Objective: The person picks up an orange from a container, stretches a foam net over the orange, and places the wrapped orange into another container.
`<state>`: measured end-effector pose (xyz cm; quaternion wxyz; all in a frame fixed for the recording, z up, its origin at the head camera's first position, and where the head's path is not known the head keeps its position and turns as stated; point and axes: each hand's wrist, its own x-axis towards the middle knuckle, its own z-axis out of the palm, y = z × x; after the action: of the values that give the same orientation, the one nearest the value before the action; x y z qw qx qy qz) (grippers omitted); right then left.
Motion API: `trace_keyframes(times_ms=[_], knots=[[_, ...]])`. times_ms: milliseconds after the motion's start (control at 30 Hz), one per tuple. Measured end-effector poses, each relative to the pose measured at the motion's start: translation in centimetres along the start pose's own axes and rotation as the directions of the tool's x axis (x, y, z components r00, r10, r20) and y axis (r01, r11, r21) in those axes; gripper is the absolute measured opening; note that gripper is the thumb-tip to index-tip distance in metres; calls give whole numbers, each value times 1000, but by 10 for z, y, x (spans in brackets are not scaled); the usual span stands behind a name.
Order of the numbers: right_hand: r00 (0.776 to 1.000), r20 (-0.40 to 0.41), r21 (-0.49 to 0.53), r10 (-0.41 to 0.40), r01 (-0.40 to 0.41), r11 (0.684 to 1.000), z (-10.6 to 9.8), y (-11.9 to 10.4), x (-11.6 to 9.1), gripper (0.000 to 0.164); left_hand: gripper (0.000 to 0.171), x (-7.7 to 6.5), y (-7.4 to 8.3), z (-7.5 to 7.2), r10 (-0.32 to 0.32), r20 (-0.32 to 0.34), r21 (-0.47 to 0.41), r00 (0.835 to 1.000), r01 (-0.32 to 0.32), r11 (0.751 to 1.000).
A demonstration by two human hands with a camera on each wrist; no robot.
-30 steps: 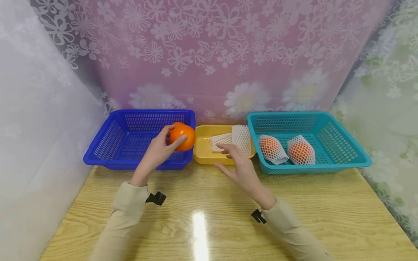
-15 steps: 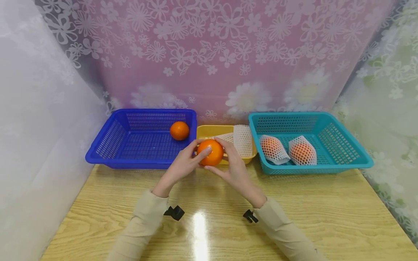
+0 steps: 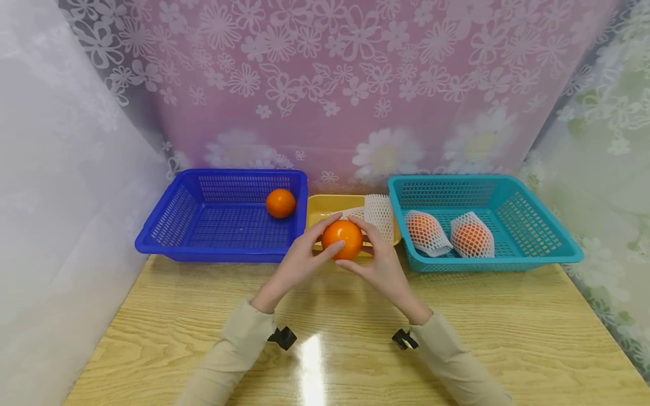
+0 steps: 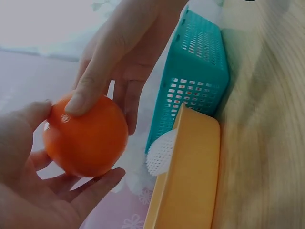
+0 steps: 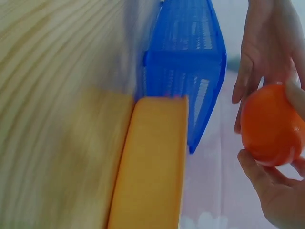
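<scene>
An orange is held up between both hands, over the front rim of the yellow tray in the head view. My left hand curls round its left side, thumb across the front. From the other side my right hand grips it with fingertips and thumb. The left wrist view has the bare, shiny skin of the orange with a small stem mark near the right thumb. White foam net sleeves lie in the tray, partly covered by the orange and hands.
Left of the tray stands a blue basket with another bare orange inside. To the right, a teal basket contains two net-wrapped oranges. All three containers line the back of the wooden table, before a flowered curtain.
My left hand has carried the orange rightward out of the blue basket to above the yellow tray. My right hand, first apart over the tray, has come to grip the orange too.
</scene>
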<state>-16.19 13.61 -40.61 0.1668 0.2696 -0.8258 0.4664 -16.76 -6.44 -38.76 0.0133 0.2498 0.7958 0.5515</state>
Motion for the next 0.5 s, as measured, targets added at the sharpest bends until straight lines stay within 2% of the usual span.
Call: trace_keyframes(times_ms=[167, 267, 500], knots=[[994, 92, -16, 63, -62, 998, -12, 10, -12, 83, 72, -3, -8, 9, 19, 74, 36, 997, -21, 999], [984, 159, -15, 83, -81, 997, -15, 15, -19, 82, 74, -5, -13, 13, 0, 120, 67, 993, -8, 998], [958, 278, -21, 71, -68, 997, -17, 24, -34, 82, 72, -13, -29, 23, -68, 167, 34, 984, 63, 997]])
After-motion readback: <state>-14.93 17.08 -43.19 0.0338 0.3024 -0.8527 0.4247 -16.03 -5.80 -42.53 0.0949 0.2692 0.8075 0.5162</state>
